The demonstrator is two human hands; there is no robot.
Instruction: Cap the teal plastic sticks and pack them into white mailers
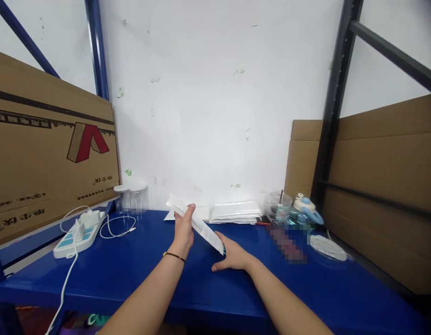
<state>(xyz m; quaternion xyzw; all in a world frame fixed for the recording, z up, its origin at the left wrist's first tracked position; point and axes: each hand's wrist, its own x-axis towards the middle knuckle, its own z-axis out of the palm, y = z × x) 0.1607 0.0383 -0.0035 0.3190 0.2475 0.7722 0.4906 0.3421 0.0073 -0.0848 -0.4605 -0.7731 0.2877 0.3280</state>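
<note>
My left hand (184, 231) grips a long white envelope-like packet (201, 228), thumb on the near side and fingers behind. The packet is tilted over the blue tabletop, its upper end to the left and its lower end to the right. At that lower end is my right hand (232, 253), its thumb spread away from the fingers, which are against or just behind the packet's edge. A bit of teal shows between this hand and the packet; what it is I cannot make out. Behind, against the wall, lies a stack of flat white packets (234, 213).
On the left are a white power strip (79, 237) with plugs, a looped white cable (117, 228) and two clear lidded jars (138, 199). A clear plastic cup (279, 208), a blue-handled bottle (305, 211) and a coiled white cable (328, 247) stand right. Cardboard (386, 186) flanks the table (138, 274).
</note>
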